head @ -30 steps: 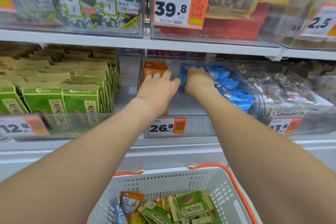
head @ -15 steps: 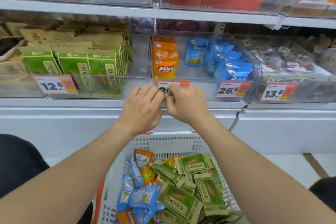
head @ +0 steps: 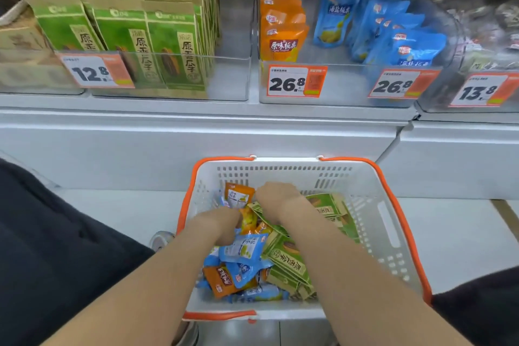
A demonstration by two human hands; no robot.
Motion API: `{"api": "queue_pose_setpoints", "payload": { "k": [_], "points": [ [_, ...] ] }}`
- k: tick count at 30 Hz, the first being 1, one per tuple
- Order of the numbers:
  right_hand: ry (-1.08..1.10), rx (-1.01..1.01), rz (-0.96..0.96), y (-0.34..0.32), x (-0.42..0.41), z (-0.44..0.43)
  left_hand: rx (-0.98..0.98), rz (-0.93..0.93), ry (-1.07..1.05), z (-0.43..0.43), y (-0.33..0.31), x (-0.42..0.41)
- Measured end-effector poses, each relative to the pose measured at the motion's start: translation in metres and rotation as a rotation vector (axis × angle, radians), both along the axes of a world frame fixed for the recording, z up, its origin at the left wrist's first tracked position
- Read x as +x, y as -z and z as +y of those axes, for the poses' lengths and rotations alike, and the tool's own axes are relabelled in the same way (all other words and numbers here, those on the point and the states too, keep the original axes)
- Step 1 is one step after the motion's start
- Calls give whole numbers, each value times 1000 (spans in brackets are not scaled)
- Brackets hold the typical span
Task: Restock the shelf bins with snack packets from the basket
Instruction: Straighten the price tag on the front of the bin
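Hands were down in the white basket (head: 390,222) among snack packets (head: 244,250). Left hand (head: 222,222) and right hand (head: 276,196) had fingers hidden; grip unclear.

Both hands, the left hand (head: 222,223) and the right hand (head: 276,198), are down in the white basket (head: 373,222) among green, blue and orange snack packets (head: 247,250), below the shelf bins (head: 345,87).
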State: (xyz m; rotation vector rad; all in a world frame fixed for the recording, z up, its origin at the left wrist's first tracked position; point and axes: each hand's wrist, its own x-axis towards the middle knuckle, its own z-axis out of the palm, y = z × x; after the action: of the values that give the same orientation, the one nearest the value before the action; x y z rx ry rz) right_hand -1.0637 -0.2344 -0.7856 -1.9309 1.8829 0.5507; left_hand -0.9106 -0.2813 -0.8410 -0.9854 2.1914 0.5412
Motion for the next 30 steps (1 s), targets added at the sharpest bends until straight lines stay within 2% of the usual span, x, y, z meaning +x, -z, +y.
{"api": "queue_pose_setpoints", "payload": {
  "k": [2, 4, 7, 10, 14, 17, 21, 25, 28, 30],
  "points": [
    [-46, -26, -67, 26, 7, 10, 64, -41, 14, 0, 10, -2],
    [-6, 44, -170, 47, 10, 24, 88, -82, 53, 0, 19, -2],
    [102, 142, -213, 73, 4, 43, 99, -55, 78, 3, 29, -2],
    [24, 175, -226, 84, 1, 53, 113, -26, 73, 8, 36, -1],
    [-152, 28, -118, 88, 8, 46, 173, 16, 17, 9, 33, 0],
    [-67, -15, -212, 86, 5, 38, 215, 83, -46, 2, 25, 2],
    [211, -189, -448, 70, -16, 30, 320, 319, -337, -12, 18, 9],
    [404, -415, -656, 34, -49, 17, 394, 707, -662, -16, -9, 1],
    [576, -550, -802, 9, -62, 7, 515, 976, -767, -17, -38, -13],
    [654, -790, -815, -7, -59, 3, 533, 1126, -797, -18, -58, -23]
  ]
}}
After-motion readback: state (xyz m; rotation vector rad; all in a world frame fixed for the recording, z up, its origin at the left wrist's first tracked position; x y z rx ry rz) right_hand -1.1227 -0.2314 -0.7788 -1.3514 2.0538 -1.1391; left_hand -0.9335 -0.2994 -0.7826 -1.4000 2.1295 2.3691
